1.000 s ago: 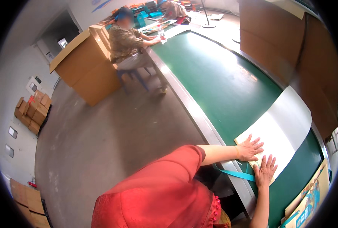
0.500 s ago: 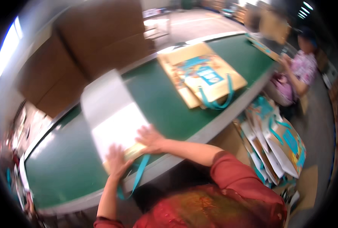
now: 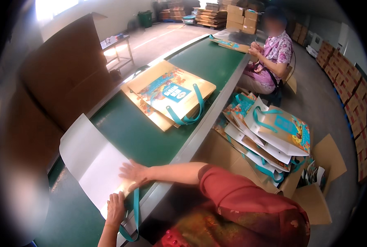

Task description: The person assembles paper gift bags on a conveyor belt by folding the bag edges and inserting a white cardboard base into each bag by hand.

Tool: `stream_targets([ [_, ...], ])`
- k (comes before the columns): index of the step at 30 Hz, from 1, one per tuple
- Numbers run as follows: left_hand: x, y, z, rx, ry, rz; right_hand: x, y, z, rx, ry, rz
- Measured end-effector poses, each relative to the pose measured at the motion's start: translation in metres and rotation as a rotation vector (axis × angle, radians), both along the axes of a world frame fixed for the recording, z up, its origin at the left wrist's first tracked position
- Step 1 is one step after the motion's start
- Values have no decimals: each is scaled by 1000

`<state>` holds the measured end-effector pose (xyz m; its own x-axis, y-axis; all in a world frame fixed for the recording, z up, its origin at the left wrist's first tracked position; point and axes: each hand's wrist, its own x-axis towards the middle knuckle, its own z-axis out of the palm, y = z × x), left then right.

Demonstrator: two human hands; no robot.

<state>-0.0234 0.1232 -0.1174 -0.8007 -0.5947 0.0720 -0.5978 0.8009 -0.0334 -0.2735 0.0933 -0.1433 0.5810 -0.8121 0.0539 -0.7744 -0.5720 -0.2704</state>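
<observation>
Since half a second ago the view swings right while both my hands stay pressed on the white flattened bag (image 3: pixel 93 164): my right hand (image 3: pixel 134 174) lies open and flat on it, and my left hand (image 3: pixel 116 208) spreads open at its near edge beside the teal handle (image 3: pixel 134 214). Beyond them on the green belt (image 3: pixel 150 136) lie printed bags (image 3: pixel 169 94); right of my hands sits a pile of bags (image 3: pixel 270 136), and farther off a seated person (image 3: pixel 270 57).

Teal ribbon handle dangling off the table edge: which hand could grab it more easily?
Probably the left hand: it rests at the near edge of the flat white paper bag, right beside the teal ribbon handle. The right hand lies flat farther up the bag.
</observation>
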Motion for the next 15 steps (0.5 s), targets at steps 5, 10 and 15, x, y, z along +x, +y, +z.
stream_targets([
  [5,3,-9,-1,7,175,39,-9,6,-27,-349,-134,-13],
  [10,19,-17,7,30,267,168,-4,9,8,-371,-286,92],
  [15,21,6,47,2,336,204,-23,19,61,-150,-444,240],
])
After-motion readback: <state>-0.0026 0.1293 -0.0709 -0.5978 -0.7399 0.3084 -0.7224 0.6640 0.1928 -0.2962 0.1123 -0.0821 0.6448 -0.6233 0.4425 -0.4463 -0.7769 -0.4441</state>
